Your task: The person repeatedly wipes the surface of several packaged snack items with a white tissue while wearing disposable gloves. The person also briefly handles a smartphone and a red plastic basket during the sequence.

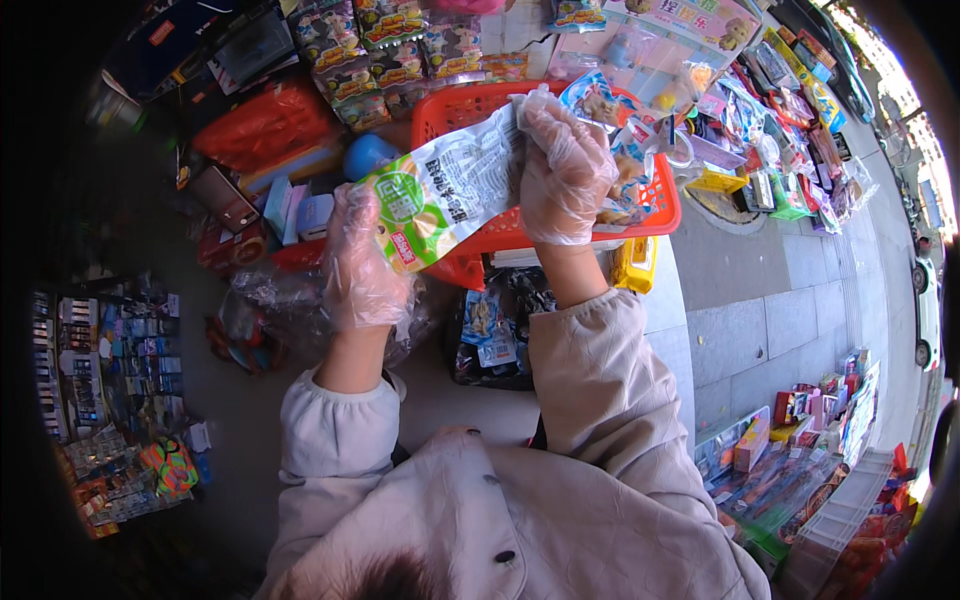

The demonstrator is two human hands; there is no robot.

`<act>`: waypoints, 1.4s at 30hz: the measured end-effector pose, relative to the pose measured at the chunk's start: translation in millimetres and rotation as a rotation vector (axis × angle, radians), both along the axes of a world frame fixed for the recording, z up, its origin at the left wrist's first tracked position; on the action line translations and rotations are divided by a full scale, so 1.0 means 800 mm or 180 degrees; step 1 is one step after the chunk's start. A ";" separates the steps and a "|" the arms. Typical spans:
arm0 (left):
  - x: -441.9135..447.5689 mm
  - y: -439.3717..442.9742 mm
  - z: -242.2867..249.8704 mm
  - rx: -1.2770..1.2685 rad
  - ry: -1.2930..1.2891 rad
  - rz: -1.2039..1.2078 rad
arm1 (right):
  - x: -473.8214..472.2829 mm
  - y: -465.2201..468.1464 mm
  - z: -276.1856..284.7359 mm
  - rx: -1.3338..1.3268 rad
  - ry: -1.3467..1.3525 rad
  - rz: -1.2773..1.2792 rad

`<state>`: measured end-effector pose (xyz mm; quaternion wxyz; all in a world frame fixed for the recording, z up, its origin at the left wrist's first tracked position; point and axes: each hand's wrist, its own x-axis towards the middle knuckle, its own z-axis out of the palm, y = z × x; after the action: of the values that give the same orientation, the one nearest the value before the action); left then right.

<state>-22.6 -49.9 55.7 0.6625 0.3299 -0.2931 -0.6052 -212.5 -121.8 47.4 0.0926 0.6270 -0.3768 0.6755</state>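
Both my hands wear clear plastic gloves and hold one long, flat food packet (450,187) between them, white and green with printing. My left hand (367,262) grips its green lower-left end. At the upper right, my right hand (566,169) closes over the other end, which its fingers hide. Beneath the packet stands a red-orange perforated plastic basket (664,202). Several blue-and-white snack packets (600,105) lie in the basket's right part. The packet and my hands cover much of the basket's middle.
Hanging snack bags (390,64) are behind the basket. A blue ball (371,156) and small boxes (296,214) sit left. Below is a black bag-lined container (491,337) holding packets. A yellow wipes pack (634,264) lies right of it. Goods (795,150) line the paved ground (765,322).
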 end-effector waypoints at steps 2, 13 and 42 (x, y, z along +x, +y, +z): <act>0.002 -0.002 0.000 -0.0095 0.0052 -0.0082 | -0.006 -0.001 -0.005 -0.0064 -0.0188 -0.0121; 0.022 -0.021 -0.014 0.0120 0.0015 0.0258 | 0.041 0.043 -0.005 0.0175 0.0612 0.0404; 0.040 -0.019 0.004 -0.0171 -0.0857 0.0606 | 0.009 0.044 0.004 0.2451 -0.4379 0.4229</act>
<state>9.2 -65.0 59.2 0.6802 0.4164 -0.3628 -0.4820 -205.2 -87.0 50.8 -0.7423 0.1737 -0.1165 0.6366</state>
